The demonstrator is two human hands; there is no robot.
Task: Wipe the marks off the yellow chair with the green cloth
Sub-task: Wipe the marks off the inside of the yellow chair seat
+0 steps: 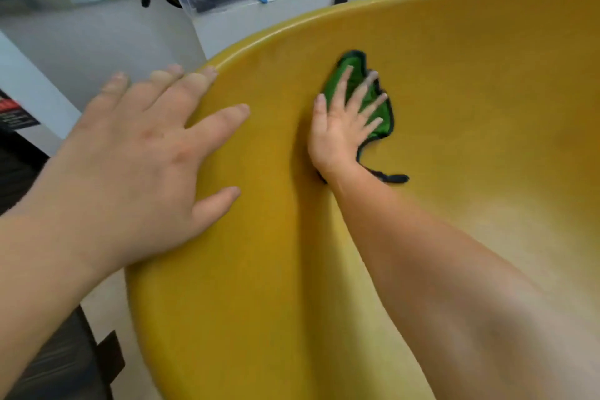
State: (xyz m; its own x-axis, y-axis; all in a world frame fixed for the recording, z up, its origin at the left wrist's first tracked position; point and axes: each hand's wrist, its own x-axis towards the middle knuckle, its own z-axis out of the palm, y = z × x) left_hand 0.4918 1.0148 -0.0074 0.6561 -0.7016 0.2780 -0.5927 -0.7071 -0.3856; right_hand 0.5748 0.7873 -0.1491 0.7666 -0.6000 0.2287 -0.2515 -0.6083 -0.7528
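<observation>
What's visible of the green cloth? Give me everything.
The green cloth is a small, soft-looking piece of fabric, bright green with a dark stitched border. It lies bunched and flattened against the inner curved surface of the yellow chair, pinned under the right hand, whose spread, straight fingers press on it. The palm hides part of it. Green shows between and beyond the fingers, and a dark edge strip trails out beside the wrist.

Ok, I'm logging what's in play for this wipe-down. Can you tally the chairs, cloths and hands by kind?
yellow chair: 1
green cloth: 1
hands: 2, left hand flat on the chair's edge, right hand pressing the cloth
Total: 4
</observation>
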